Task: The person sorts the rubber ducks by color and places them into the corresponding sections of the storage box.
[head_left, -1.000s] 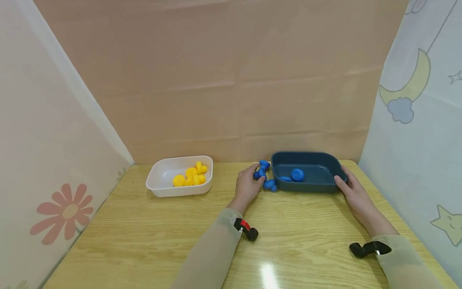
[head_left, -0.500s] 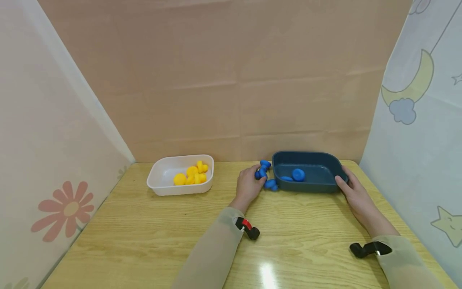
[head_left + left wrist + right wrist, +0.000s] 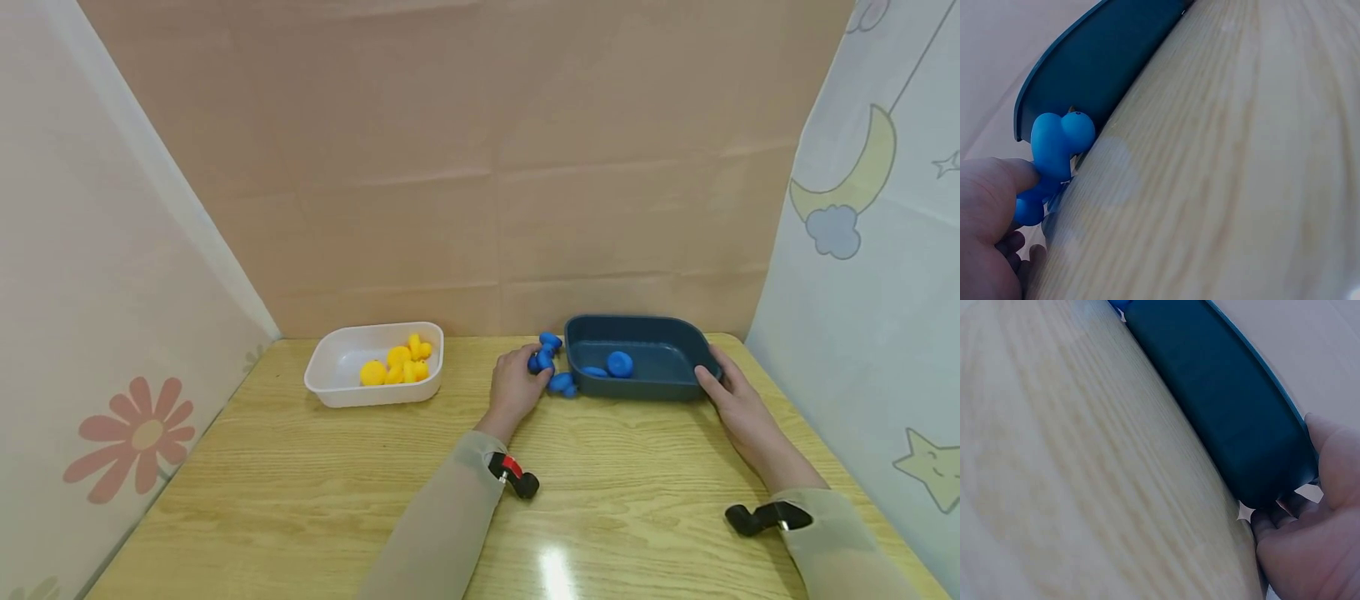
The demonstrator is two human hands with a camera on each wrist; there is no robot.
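Observation:
My left hand [image 3: 515, 385] cups a cluster of small blue toy ducks [image 3: 545, 360] on the table, just left of a dark blue tray [image 3: 675, 389]. In the left wrist view the thumb [image 3: 1019, 173] touches a blue duck [image 3: 1054, 147], with curled fingers behind and partly hidden. One more blue duck [image 3: 562, 384] lies beside the thumb, close to the tray's front left corner. My right hand [image 3: 738, 408] grips the tray's right end, thumb over the rim and fingers around the outside. Inside the tray are blue pieces [image 3: 619, 363] at the left.
A white tray [image 3: 330, 398] with several yellow toy ducks [image 3: 397, 367] stands at the left on the wooden table [image 3: 300, 483]. A beige backdrop [image 3: 487, 167] rises behind, and patterned side walls [image 3: 847, 317] border the table.
Hardly anything differs: both hands, the ducks and the trays keep their places. The head view shifts only slightly.

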